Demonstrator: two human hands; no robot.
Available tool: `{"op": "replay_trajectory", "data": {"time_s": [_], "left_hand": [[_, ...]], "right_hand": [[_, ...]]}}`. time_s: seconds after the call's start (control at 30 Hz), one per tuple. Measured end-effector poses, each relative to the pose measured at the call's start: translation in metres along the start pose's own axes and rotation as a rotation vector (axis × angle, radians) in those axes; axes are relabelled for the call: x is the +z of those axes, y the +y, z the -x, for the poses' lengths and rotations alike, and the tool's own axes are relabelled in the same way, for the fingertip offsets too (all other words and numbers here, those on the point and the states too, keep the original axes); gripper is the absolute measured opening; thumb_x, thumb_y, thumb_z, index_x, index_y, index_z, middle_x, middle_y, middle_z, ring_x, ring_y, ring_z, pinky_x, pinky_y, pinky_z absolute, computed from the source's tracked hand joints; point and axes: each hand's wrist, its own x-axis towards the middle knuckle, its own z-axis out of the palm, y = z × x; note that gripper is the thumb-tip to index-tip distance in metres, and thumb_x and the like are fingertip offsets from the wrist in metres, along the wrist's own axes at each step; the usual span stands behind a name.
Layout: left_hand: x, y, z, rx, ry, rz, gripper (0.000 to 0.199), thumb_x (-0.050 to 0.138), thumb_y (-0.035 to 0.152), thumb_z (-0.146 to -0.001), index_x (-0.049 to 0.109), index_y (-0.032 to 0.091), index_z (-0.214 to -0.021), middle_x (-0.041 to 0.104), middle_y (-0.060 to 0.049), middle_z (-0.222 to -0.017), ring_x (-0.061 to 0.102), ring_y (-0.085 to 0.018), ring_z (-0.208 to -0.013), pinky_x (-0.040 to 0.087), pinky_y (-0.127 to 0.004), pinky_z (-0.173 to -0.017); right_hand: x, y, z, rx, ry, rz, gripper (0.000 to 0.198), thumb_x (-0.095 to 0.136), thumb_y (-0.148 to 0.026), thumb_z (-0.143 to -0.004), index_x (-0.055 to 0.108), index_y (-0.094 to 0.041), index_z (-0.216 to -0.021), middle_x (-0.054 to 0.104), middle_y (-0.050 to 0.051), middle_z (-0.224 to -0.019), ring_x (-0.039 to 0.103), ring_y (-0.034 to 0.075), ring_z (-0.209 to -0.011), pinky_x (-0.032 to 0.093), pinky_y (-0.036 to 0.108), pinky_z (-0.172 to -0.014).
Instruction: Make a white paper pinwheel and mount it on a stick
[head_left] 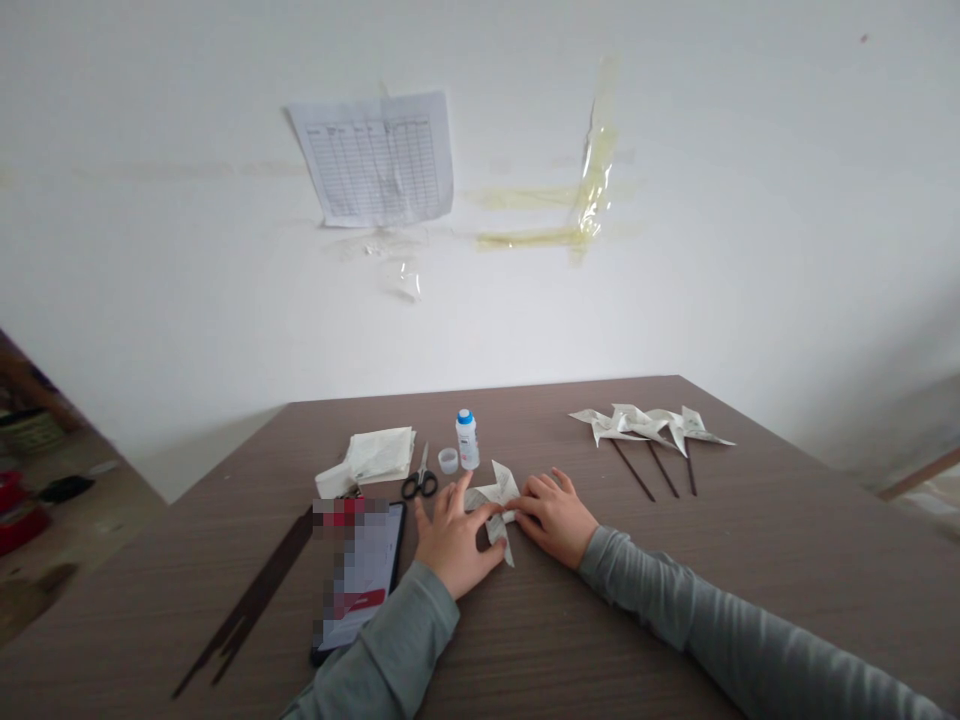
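A white paper pinwheel (501, 487) lies on the table between my two hands. My left hand (454, 540) reaches onto it from the left, thumb and index finger pressed on the paper near its middle and the other fingers stretched out. On the opposite side my right hand (555, 517) has its fingertips closed on the pinwheel's right blade. Just beyond stands a white glue bottle (467, 448) with a blue top, and beside it a small translucent cap (448, 460). Black-handled scissors (419, 484) lie left of the cap.
Three paper pinwheels (645, 424) on dark sticks (664, 470) lie at the back right. To the left are a paper stack (381, 453), a phone (364, 585) and several dark sticks (255, 590). A printed sheet (379, 160) hangs on the wall behind the table (585, 640).
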Motion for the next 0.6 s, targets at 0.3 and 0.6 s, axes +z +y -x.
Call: {"op": "replay_trajectory", "data": {"time_s": [0.3, 0.6], "left_hand": [[0.017, -0.012, -0.003, 0.029, 0.064, 0.004, 0.057, 0.102, 0.036, -0.100, 0.095, 0.045, -0.156, 0.052, -0.009, -0.210, 0.050, -0.056, -0.191, 0.026, -0.100, -0.156], [0.012, -0.010, -0.002, 0.041, 0.064, 0.000, 0.054, 0.103, 0.034, -0.098, 0.099, 0.049, -0.150, 0.056, -0.006, -0.208, 0.055, -0.057, -0.188, 0.029, -0.101, -0.154]], "right_hand": [[-0.001, 0.004, 0.003, 0.034, -0.031, -0.048, 0.032, 0.078, -0.023, -0.120, 0.100, -0.036, -0.140, 0.091, 0.009, -0.129, 0.084, 0.034, -0.132, 0.049, 0.077, -0.148], [0.000, 0.005, 0.002, 0.015, -0.024, -0.048, 0.035, 0.079, -0.026, -0.119, 0.101, -0.039, -0.143, 0.089, 0.009, -0.122, 0.083, 0.035, -0.126, 0.055, 0.075, -0.143]]}}
